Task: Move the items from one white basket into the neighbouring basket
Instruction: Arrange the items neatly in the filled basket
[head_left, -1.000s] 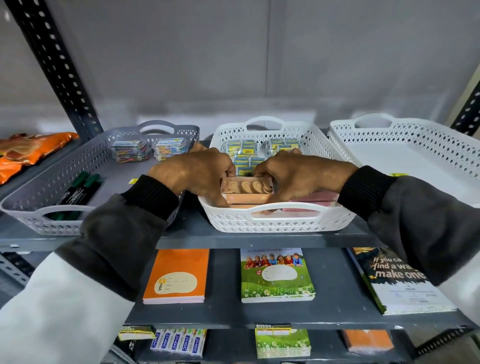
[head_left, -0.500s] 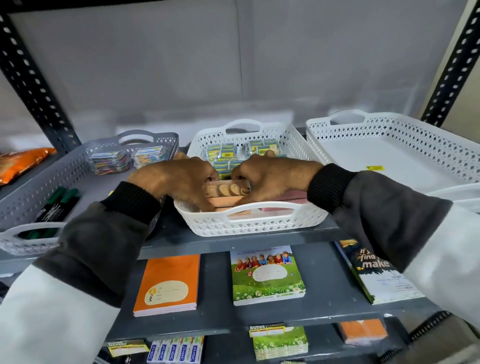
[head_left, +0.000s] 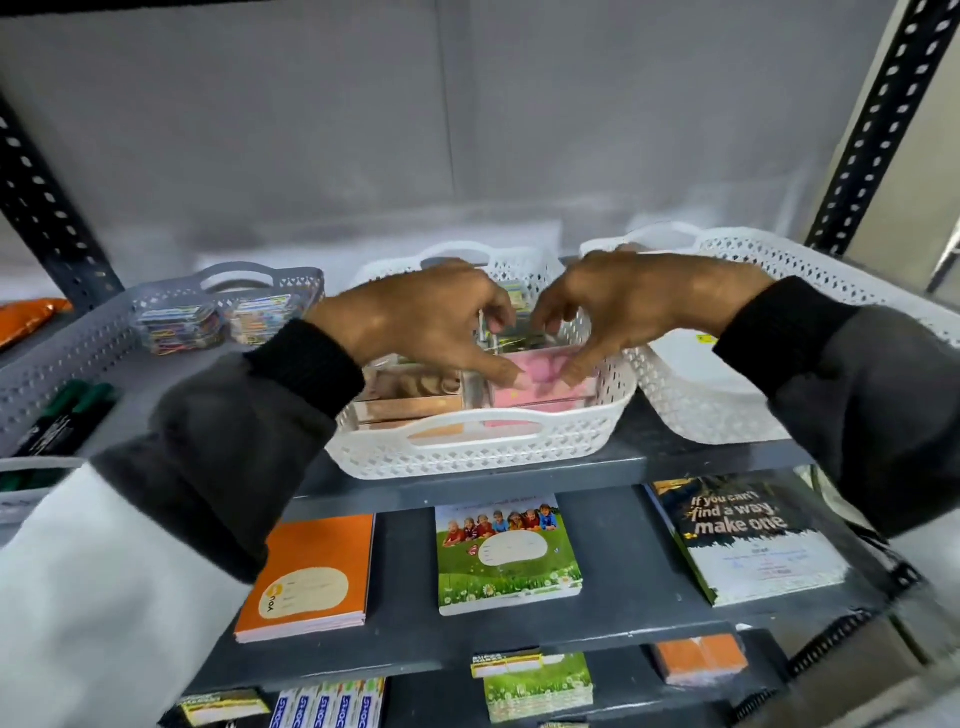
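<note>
While hands touch pink pack (head_left: 540, 387), right basket (head_left: 841, 270) bare.

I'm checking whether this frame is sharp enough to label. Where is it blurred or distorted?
Head view: motion blur smears both hands, the left hand and right hand, and the small packs behind them; the shelf posts lean inward from wide-angle distortion; the notebooks below stay fairly readable.
</note>
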